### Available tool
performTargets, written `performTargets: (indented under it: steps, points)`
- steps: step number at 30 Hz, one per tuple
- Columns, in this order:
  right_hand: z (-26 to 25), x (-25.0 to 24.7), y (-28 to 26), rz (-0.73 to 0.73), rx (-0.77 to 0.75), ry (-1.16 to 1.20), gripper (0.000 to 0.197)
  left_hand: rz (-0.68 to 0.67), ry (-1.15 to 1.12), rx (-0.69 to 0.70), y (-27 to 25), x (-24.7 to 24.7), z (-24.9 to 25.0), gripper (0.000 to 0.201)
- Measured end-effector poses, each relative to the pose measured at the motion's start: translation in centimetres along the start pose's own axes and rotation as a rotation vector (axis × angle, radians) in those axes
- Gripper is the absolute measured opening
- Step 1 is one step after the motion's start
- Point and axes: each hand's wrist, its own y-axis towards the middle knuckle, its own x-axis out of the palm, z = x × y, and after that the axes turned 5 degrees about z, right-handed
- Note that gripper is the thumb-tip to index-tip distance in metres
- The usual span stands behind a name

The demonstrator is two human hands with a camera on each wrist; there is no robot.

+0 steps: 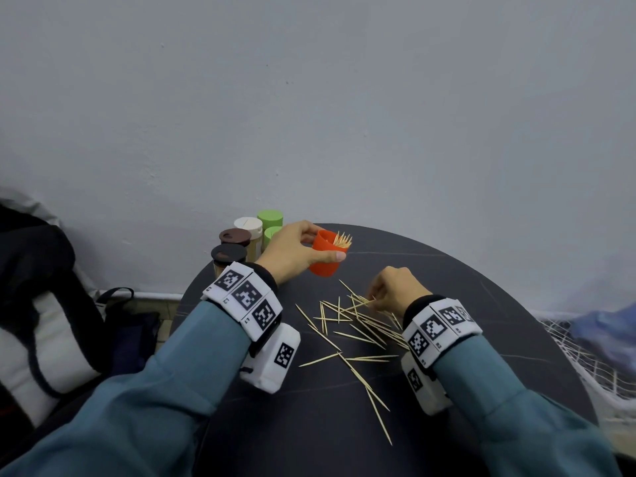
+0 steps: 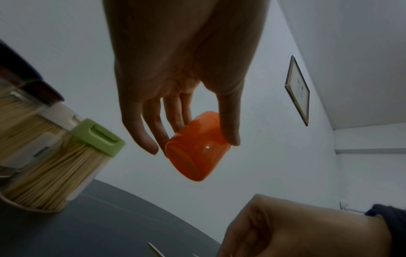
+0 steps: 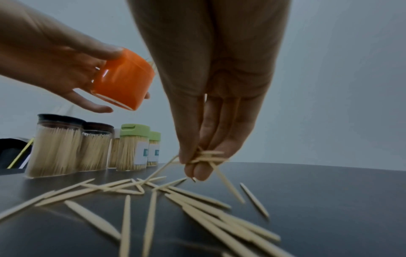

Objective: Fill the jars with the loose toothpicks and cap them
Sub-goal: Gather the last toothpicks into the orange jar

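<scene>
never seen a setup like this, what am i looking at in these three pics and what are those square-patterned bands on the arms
No machine here: a person works with bare hands. The patterned wristbands carry small cameras. One picture comes from a head-worn camera looking down; the other two look along each hand from the wrist. On the dark round table lie loose toothpicks, and at its far left edge stand capped jars already full. The left hand holds an orange jar tilted above the table, toothpicks poking out. The right hand pinches a small bunch of toothpicks from the pile.

orange jar [image 1: 323, 258], pale tan toothpicks [image 1: 358, 333], dark grey tabletop [image 1: 447, 287], green, white and brown caps [image 1: 270, 217], teal sleeves [image 1: 179, 390]
</scene>
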Motion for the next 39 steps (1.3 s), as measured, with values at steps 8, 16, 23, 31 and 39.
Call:
performTargets:
  steps: [8,16,23,31,39]
  points:
    - [0.2,-0.3,-0.3,0.067,0.045,0.009,0.015,-0.003,0.009,0.002,-0.1,0.4,-0.1,0.059]
    - [2.4,-1.8,-0.7,0.25,0.096,0.29,0.015,-0.02,-0.002,0.004,0.0,1.0,-0.3,0.057]
    - [0.0,-5.9,-1.0,0.564,-0.042,0.697,0.021,-0.045,-0.006,0.005,0.2,1.7,-0.4,0.059]
    - [-4.2,-7.3,-0.8,0.546,-0.199,0.929,0.014,-0.058,-0.011,0.009,0.2,2.1,-0.3,0.056]
    - [-5.0,-5.2,-0.5,0.373,-0.276,0.724,0.02,-0.052,-0.04,0.024,0.2,2.0,-0.2,0.055]
